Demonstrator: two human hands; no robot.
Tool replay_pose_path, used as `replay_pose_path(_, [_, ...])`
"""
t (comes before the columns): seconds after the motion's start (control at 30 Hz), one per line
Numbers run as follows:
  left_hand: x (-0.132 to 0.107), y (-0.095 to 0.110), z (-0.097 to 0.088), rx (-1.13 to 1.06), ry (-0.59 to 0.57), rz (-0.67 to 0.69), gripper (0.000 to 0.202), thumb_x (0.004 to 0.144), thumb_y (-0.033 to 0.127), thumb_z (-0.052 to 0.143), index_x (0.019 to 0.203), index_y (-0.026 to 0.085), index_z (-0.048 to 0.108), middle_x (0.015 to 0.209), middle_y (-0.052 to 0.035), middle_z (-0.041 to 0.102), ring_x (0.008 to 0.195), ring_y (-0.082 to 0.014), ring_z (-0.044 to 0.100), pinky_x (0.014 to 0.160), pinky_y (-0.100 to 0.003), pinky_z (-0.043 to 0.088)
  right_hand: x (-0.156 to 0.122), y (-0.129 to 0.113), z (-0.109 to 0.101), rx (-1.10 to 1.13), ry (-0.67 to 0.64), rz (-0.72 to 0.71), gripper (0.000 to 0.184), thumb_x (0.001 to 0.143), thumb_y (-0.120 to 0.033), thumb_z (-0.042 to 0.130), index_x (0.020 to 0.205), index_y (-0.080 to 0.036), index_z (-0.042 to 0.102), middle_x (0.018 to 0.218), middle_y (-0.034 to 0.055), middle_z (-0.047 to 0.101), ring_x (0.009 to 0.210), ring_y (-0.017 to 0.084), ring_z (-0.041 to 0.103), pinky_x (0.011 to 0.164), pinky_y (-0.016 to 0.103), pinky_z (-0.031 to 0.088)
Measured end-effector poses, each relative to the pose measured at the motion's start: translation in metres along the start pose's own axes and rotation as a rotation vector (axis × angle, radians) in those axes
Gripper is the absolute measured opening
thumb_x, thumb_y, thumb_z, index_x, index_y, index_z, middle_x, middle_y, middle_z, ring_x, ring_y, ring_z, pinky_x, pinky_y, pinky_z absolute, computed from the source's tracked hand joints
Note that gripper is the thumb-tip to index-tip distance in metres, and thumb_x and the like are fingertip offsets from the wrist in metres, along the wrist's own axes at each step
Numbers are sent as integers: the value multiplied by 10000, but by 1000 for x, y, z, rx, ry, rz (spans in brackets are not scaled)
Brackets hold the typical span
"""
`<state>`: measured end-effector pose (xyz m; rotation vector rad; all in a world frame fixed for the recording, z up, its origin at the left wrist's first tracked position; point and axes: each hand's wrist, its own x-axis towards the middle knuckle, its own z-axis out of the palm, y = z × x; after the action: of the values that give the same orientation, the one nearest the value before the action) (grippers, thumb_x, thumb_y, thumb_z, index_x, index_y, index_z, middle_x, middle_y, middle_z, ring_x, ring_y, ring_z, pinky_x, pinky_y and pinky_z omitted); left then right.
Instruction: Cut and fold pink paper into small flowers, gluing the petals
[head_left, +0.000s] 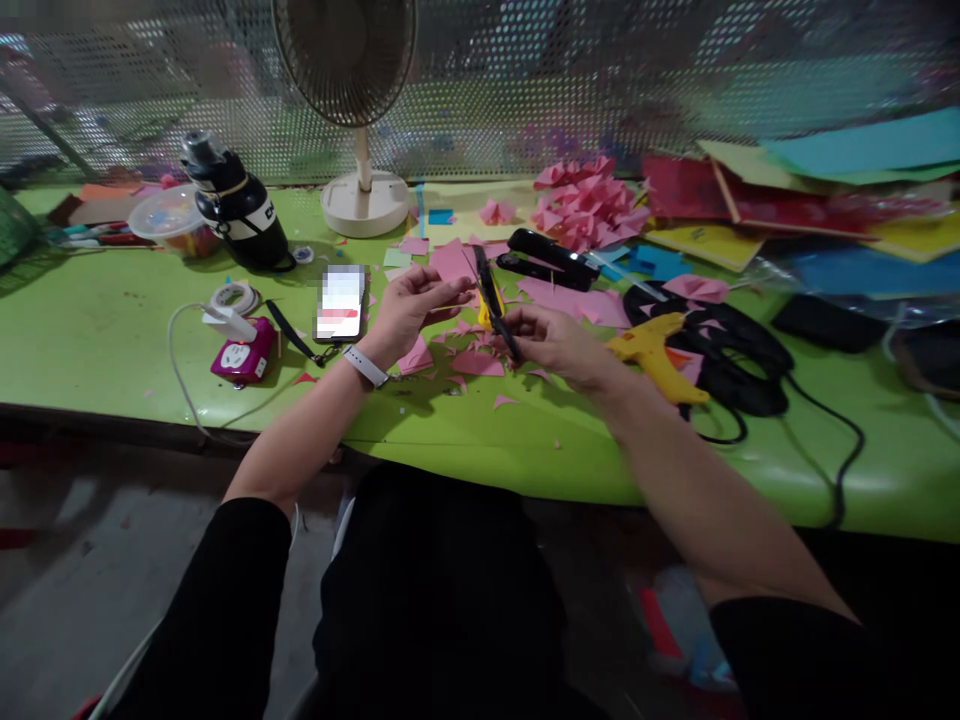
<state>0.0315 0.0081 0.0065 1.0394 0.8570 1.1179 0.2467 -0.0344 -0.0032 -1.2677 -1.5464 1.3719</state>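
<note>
My right hand (pixel 551 340) is closed around a pair of black-and-yellow scissors (pixel 490 298), blades pointing away from me. To its left, my left hand (pixel 416 308) has thumb and fingertips drawn together in a pinch close to the blades. Whatever lies between those fingertips is too small to make out. Just beyond them rests a pink paper sheet (pixel 452 260). Pink paper scraps (pixel 478 363) are scattered on the green table (pixel 450 440) beneath both hands. A black stapler (pixel 551 258) lies behind the scissors.
A phone (pixel 341 303), purple power adapter (pixel 244 350) and black bottle (pixel 244 210) stand left. Behind are a fan (pixel 365 203) and a heap of folded pink pieces (pixel 589 205). A yellow glue gun (pixel 664 350), its black cable and coloured sheets (pixel 862 150) lie right.
</note>
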Motion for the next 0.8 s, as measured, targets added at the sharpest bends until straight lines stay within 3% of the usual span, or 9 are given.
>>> replay_pose_path(0.37, [1, -1, -1, -12, -15, -5, 261, 842, 206, 762, 807, 174, 505, 961, -43, 767, 996, -155, 753, 848, -254, 597, -2, -7, 6, -50, 47, -19, 549, 577, -632, 882, 849, -224, 636, 793, 28, 681, 694, 164, 638, 535, 265, 476])
replay_pose_path(0.57, [2, -1, -1, -30, -17, 3, 254, 840, 200, 759, 799, 178, 509, 948, -43, 762, 953, -141, 750, 859, -270, 598, -1, 2, 4, -56, 59, -15, 489, 658, -623, 848, 838, -219, 636, 713, 1, 641, 555, 113, 536, 468, 253, 393])
replay_pose_path(0.8, [3, -2, -2, -16, -16, 8, 268, 817, 228, 786, 813, 179, 522, 944, -42, 765, 951, -141, 749, 847, -256, 596, -1, 6, 3, -59, 64, -18, 452, 692, -600, 840, 841, -221, 643, 702, -8, 637, 521, 96, 511, 442, 242, 384])
